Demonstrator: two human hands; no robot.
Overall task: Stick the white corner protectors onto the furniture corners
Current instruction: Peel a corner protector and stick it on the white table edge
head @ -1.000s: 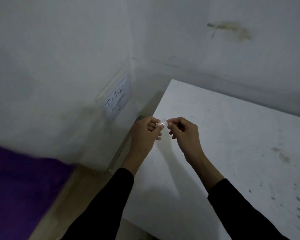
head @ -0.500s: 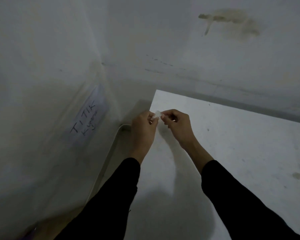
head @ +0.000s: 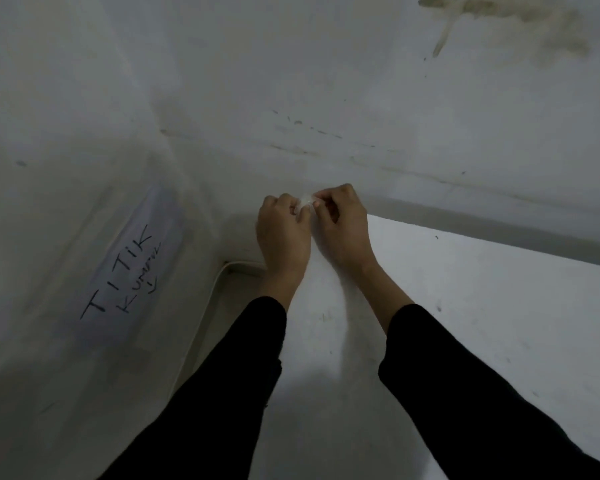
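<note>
Starting at the left of the frame, a taped label [head: 129, 268] with handwritten letters is sitting on the wall. Just right of it a pale cable [head: 205, 317] is running down along the floor edge, and neither is part of the job. Moving to the centre, the left hand [head: 283, 237] is reaching up with its fingers curled in, pinching one side of the small white corner protector [head: 305, 202]. The right hand [head: 343, 226] is doing the same from the other side, thumb and forefinger closed narrow on the piece. So the protector is sitting between the two sets of fingertips, just above centre frame, right where the far left corner of the white furniture top [head: 482, 306] ought to be. The hands are covering that corner, so I cannot tell whether the piece is touching it or hovering just over it. My read is that this one is being lined up or pressed on, not finished, since both hands are gripping it. No fitted protector is showing along the top's visible edges stretching off to the right, so other corners look to be waiting. In the upper right, a brownish stain [head: 499, 19] is marking the wall.
</note>
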